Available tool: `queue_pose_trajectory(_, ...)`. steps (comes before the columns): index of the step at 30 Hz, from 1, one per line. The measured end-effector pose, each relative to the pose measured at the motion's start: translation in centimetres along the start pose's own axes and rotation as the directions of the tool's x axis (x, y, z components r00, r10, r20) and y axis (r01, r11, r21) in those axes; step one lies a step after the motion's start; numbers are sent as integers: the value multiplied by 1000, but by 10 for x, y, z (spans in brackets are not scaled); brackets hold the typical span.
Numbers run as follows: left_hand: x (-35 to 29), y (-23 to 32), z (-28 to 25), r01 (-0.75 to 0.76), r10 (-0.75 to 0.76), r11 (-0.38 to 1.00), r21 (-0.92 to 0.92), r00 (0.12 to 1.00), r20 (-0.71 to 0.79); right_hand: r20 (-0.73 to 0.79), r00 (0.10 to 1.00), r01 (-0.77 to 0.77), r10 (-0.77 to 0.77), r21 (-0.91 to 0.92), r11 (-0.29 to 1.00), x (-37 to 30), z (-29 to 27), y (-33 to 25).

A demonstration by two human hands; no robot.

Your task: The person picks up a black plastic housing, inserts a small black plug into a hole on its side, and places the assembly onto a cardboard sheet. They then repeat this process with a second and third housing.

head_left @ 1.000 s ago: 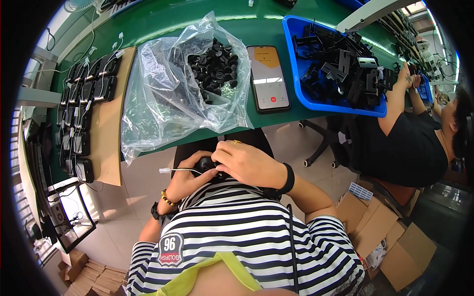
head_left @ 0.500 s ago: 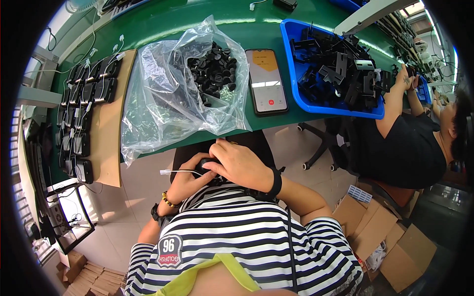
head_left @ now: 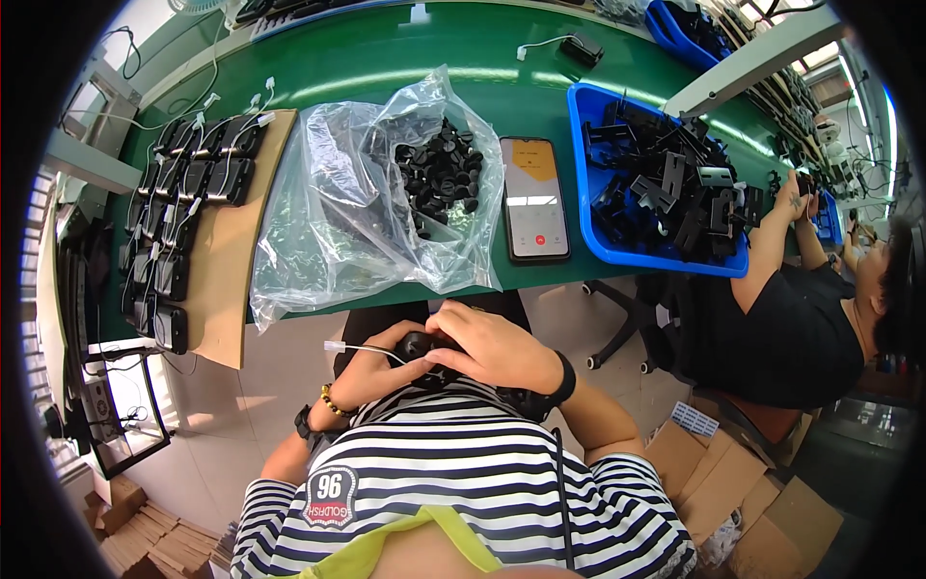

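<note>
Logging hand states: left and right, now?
Left hand: closed, holding a rounded black part with a white-tipped cable.
Right hand: curled over the same part; grip cannot be told.

Left of the phone point(head_left: 536, 203), passage is blocked by the plastic bag point(head_left: 328, 212); right of it, by the wall of the blue bin point(head_left: 666, 259). Beyond the phone, bare green surface point(head_left: 535, 108) is left open up to a black device point(head_left: 582, 48); on the phone's near side, past the edge, room is taken by the left hand point(head_left: 379, 369) and right hand point(head_left: 494, 344).

Held piece point(head_left: 415, 344) before bench point(head_left: 540, 92)
Left to right: devices point(head_left: 227, 181) on cardboard point(head_left: 231, 251), caps point(head_left: 446, 174) in bag point(head_left: 333, 222), 1 phone point(head_left: 535, 207), parts point(head_left: 666, 183) in tub point(head_left: 656, 259).
</note>
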State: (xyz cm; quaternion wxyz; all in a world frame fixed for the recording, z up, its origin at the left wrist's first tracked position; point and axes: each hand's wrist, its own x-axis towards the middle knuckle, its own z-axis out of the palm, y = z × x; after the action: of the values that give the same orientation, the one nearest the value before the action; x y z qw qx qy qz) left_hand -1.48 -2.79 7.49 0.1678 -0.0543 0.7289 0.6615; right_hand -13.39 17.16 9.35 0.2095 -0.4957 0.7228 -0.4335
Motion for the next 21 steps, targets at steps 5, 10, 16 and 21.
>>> queue_pose_trajectory(5,3,0,6,-91,92,995,30,995,-44,-25,988,-157,155,-124,980,5,11,-4)
queue_pose_trajectory(10,1,2,4,-34,34,999,-23,999,-21,49,994,-96,97,-9,995,6,-2,-6)
queue_pose_trajectory(16,2,-1,6,-86,87,996,-11,996,24,54,983,-173,178,-82,982,4,3,-9)
queue_pose_trajectory(21,2,0,4,-1,2,1000,-25,999,44,54,998,-40,37,55,998,-1,-2,-1)
